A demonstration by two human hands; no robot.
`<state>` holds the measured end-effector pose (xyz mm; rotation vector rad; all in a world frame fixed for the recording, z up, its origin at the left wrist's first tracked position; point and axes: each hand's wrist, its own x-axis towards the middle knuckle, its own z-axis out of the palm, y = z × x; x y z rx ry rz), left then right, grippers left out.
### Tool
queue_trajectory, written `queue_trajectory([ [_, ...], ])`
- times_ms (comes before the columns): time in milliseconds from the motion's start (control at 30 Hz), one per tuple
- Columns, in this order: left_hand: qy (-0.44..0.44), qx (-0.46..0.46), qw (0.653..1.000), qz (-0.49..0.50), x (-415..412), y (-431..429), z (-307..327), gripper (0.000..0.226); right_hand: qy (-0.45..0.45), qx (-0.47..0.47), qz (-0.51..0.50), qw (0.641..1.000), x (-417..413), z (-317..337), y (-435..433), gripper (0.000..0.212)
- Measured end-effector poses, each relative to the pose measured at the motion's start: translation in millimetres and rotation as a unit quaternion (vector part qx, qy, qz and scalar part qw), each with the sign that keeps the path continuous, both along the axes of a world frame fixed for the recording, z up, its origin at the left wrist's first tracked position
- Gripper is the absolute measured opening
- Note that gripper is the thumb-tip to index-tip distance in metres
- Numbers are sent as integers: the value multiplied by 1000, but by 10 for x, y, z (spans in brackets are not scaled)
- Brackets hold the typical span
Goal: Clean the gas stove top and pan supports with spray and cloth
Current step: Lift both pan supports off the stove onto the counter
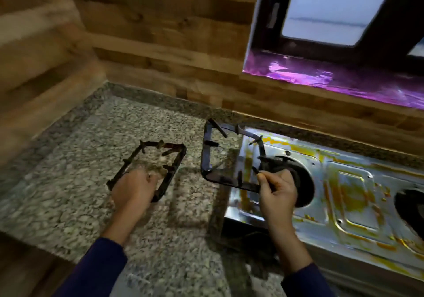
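A steel gas stove top [339, 195] streaked with yellow-orange stains fills the right side, with a dark burner [298, 182] at its left end and a second burner [410, 207] at the right edge. My right hand [277, 198] grips the near-right corner of a black square pan support [206, 156], held tilted over the stove's left edge. My left hand [133, 188] holds the near end of another rusty pan support [176, 161] that lies on the granite counter. No spray or cloth is in view.
The speckled granite counter [91, 182] runs left of the stove to a corner of wood-panelled walls [149, 44]. A window with a purple-lit sill [332, 78] sits above the stove. The view is motion-blurred.
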<state>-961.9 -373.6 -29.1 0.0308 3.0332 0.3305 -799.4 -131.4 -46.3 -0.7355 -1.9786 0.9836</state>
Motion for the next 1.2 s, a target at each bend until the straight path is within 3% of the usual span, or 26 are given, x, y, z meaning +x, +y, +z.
queue_trajectory([
  [233,-28,-14,999,40,-273,-518,-411,43,-132,84,58,986,-625,-157,-693,8],
  [367,-41,-19,998,38,-409,-704,-668,45,-217,115,99,964,-802,-350,-846,17],
  [533,-53,-22,998,36,-515,-744,-754,38,-259,76,106,957,-891,-528,-1080,34],
  [667,-65,-30,997,24,-513,-726,-866,43,-281,48,93,954,-901,-729,-1185,15],
  [867,-64,-22,998,18,-477,-741,-930,43,-297,16,108,949,-810,-886,-1247,30],
  [1000,-90,-35,995,15,-487,-751,-862,43,-374,32,128,918,-760,-906,-1262,14],
  [1100,-118,-65,991,17,-423,-716,-711,44,-402,6,159,902,-717,-728,-1278,33],
  [1200,-89,-101,991,-7,-301,-493,-451,44,-343,-32,191,919,-568,-406,-1255,59],
])
